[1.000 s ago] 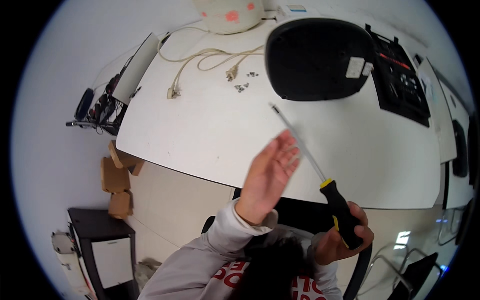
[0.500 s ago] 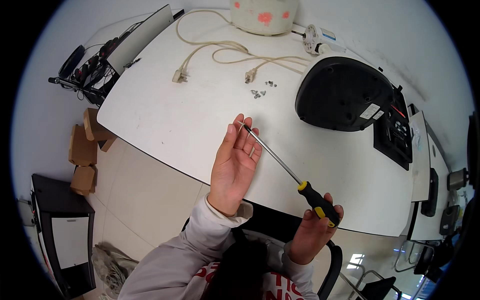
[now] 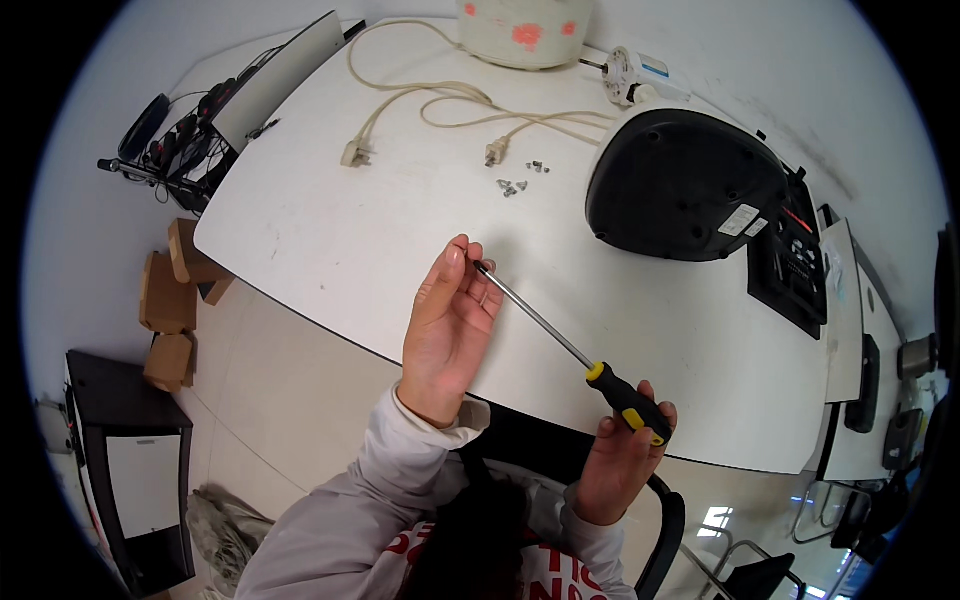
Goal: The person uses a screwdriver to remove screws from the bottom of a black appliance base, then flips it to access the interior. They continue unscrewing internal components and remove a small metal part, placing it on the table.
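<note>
Two hands share one tool above the near edge of the white table (image 3: pixel 330 240). The right hand (image 3: pixel 620 455) is wrapped closed around the black-and-yellow handle of a long screwdriver (image 3: pixel 560 345), which slants up and left from that fist. The left hand (image 3: pixel 450 325) is raised palm-up with fingers loosely curled; its fingertips (image 3: pixel 470 255) pinch or steady the very tip of the steel shaft. Whether they clamp it or merely touch it cannot be told.

Far of the tip, well apart from it, lie several small loose screws (image 3: pixel 515 183) beside the plugs of a cream power cord (image 3: pixel 450 105). To the right sits an overturned black appliance base (image 3: pixel 685 185), with a black flat panel (image 3: pixel 790 265) just beyond it. At the far edge a cream appliance (image 3: pixel 525 25) is cut off by the frame. Cardboard pieces (image 3: pixel 165 300) lie on the floor at left.

The screwdriver's tip is hidden behind the fingertips, and the lower handle is covered by the right palm. The screws are too small to count surely.

Compared with half a second earlier, the left hand has closed from a flatter, open pose to fingers curled at the tip; the right hand's hold on the handle is unchanged.
</note>
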